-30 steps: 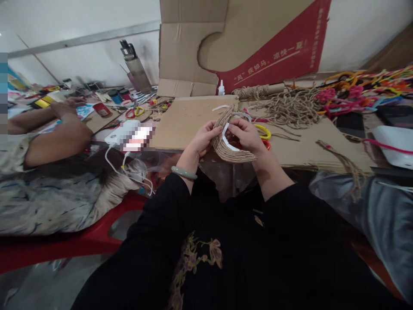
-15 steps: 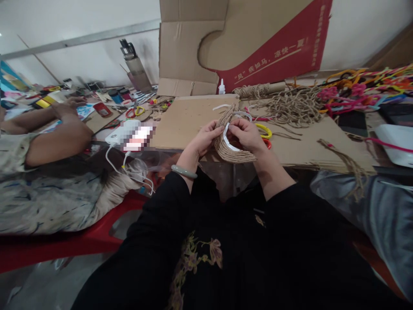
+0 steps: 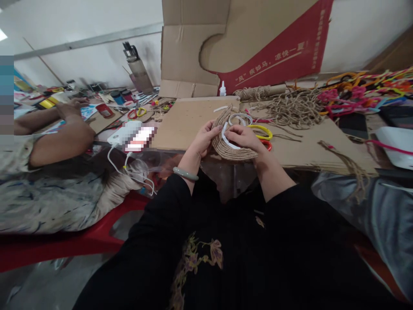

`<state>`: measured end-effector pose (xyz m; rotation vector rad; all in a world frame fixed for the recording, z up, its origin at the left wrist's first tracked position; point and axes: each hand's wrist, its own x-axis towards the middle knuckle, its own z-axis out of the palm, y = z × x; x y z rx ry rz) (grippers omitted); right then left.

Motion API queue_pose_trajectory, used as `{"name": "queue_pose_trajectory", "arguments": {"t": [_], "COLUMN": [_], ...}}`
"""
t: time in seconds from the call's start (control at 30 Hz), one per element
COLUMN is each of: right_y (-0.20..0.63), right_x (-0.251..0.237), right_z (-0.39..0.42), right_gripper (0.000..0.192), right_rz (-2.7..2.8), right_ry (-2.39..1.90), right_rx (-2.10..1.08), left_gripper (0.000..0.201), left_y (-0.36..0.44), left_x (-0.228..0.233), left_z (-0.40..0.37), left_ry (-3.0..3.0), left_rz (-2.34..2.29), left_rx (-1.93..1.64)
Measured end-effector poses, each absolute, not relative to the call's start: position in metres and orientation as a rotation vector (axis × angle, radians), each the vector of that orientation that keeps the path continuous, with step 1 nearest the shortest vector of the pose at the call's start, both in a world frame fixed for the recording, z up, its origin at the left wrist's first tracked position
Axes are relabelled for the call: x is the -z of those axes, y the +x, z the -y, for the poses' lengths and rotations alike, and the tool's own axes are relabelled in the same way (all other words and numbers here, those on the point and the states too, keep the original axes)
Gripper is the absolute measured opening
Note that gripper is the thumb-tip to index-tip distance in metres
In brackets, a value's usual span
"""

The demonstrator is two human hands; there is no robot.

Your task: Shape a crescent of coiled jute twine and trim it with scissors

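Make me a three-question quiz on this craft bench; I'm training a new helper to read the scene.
1. True or false: both hands hold the jute-wrapped piece.
2. Which wrist wears the green bangle: A left, B right?
3. What colour is the strip under the right hand?

Key: 1 true, the left hand grips it too. 2 A. 3 white, the white strip.

Both hands hold a curved jute-wrapped piece (image 3: 230, 151) over the tabletop (image 3: 300, 148): left hand (image 3: 202, 140) gripping its edge, right hand (image 3: 245, 137) pinching white tape (image 3: 226, 133).
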<state>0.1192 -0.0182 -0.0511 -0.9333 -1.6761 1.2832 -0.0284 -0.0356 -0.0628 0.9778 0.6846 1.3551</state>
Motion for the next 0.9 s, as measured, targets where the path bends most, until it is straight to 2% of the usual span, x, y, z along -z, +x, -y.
{"name": "queue_pose_trajectory", "arguments": {"t": [0.2,0.37,0.6,0.77,0.9], "right_y": [0.119,0.117,0.114,0.116,0.117], "right_x": [0.055,0.059,0.060,0.056,0.057], "right_z": [0.017,0.013,0.021,0.024,0.019], "right_gripper": [0.020,0.023,0.016,0.035,0.032], "right_rz": [1.739,1.700,1.540,1.557,1.293], "right_ry": [-0.910,-0.873,-0.798,-0.738,-0.798], "right_rx": [-1.164,-1.221,-1.216,-1.301,-1.333], "left_gripper": [0.021,0.018,0.017,0.019,0.018], "left_y": [-0.028,-0.028,-0.040,-0.040,-0.032], "left_x": [0.061,0.061,0.069,0.069,0.066], "left_z": [0.037,0.035,0.017,0.018,0.027], "left_ry": [0.979,0.964,0.634,0.702,0.826], "left_rz": [-0.733,-0.741,-0.733,-0.760,-0.712], "left_rx": [-1.341,-1.370,-1.660,-1.653,-1.560]}}
